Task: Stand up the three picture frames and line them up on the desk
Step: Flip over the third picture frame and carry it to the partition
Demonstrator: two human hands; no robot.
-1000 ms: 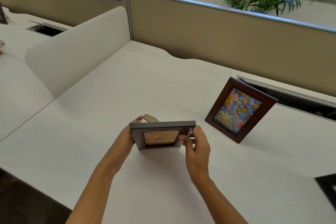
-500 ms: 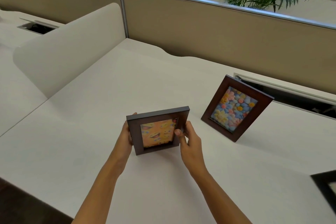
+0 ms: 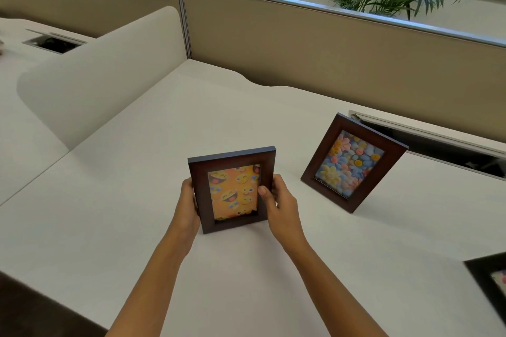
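A dark brown frame with an orange emoji picture (image 3: pixel 232 189) is upright at the middle of the white desk (image 3: pixel 137 172), its lower edge on or just above the surface. My left hand (image 3: pixel 189 205) grips its left side and my right hand (image 3: pixel 279 202) grips its right side, thumb on the front. To the right, a second brown frame with a pastel flower picture (image 3: pixel 351 163) stands leaning back on its own. A third, black frame (image 3: pixel 490 282) lies flat at the right edge, partly cut off.
A beige partition (image 3: pixel 328 57) runs along the back of the desk, with a cable slot (image 3: pixel 438 142) behind the flower frame. A curved white divider (image 3: pixel 95 76) borders the left side. Plants stand beyond the partition. The desk's front edge is at lower left.
The emoji frame has been tipped from nearly flat to upright, facing me, and shifted slightly away from me. Both hands kept their grip on its sides.
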